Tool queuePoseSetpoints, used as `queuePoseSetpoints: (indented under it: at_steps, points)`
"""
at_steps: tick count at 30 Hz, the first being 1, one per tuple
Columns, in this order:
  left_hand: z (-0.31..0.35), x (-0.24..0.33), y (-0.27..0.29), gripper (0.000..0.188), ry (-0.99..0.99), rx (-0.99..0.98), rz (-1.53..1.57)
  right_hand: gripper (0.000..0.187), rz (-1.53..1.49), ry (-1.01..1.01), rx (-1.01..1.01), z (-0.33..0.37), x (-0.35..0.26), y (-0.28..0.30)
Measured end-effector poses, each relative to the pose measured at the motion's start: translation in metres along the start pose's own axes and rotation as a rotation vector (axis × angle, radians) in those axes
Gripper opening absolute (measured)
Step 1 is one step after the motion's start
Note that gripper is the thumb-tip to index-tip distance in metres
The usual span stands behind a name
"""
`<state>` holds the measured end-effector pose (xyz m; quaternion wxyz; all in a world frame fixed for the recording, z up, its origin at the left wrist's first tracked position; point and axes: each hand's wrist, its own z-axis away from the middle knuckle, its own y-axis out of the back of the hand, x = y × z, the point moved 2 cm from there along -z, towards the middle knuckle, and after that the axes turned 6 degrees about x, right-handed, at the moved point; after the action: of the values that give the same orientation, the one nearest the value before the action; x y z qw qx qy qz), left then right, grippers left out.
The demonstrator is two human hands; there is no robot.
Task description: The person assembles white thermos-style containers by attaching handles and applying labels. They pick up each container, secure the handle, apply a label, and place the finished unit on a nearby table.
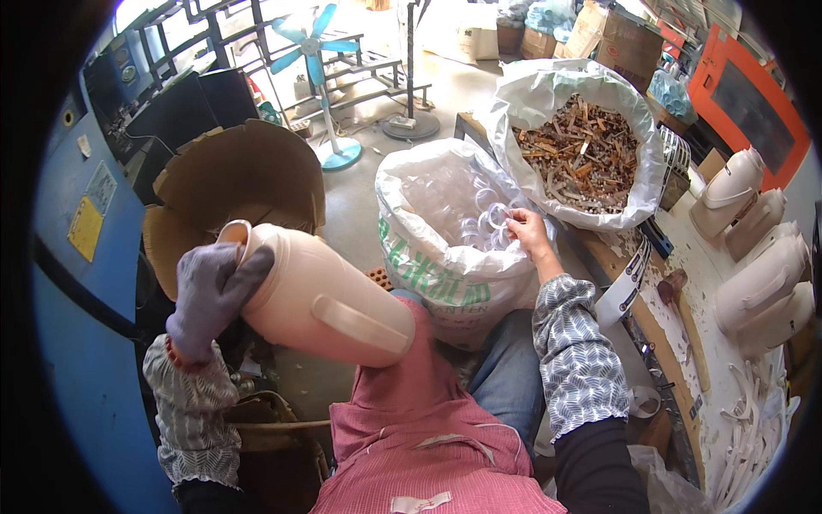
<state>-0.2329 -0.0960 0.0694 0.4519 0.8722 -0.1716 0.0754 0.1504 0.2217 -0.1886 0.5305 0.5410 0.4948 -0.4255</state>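
My left hand (210, 295), in a grey-lilac glove, grips a cream-pink plastic jug body (321, 287) by its rim end. The jug lies tilted across my lap, its handle facing up and its closed end toward the right. Over a white woven sack (441, 295) with green print, my bare right hand (529, 230) is closed in a pinch on a clear plastic ring (492, 216). More clear plastic pieces (432, 193) fill the sack below. A pink apron (419, 411) covers my lap.
Several similar jugs (758, 274) stand on the worktable (685, 343) at right, near pale plastic strips (745, 437). Behind is a larger sack (505, 128) of brown scraps. A large cardboard box (240, 171), a fan (321, 94) and a blue cabinet (77, 325) are around me.
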Motion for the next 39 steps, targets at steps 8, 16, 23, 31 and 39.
queuePoseSetpoints:
  at_steps: [8, 16, 23, 31, 39]
  points:
    - [-0.033, -0.009, 0.019, 0.034, -0.413, 0.565, -0.355, 0.017, 0.124, 0.272, 0.141, 0.076, -0.041, 0.033]
    - [-0.029, 0.101, -0.022, 0.050, -0.577, 0.400, 0.070, 0.020, 0.065, 0.364, 0.047, 0.162, -0.082, 0.081]
    - [-0.026, 0.187, -0.160, 0.083, -0.406, 0.266, 0.496, 0.032, -0.345, 0.438, -0.186, 0.234, -0.199, 0.068]
    - [-0.050, 0.195, -0.187, 0.089, -0.451, 0.061, 0.624, 0.019, -0.252, 0.334, -0.133, 0.233, -0.221, 0.071]
    - [-0.042, 0.181, -0.197, 0.095, -0.486, 0.068, 0.750, 0.019, 0.528, 0.625, -0.111, 0.231, -0.213, 0.040]
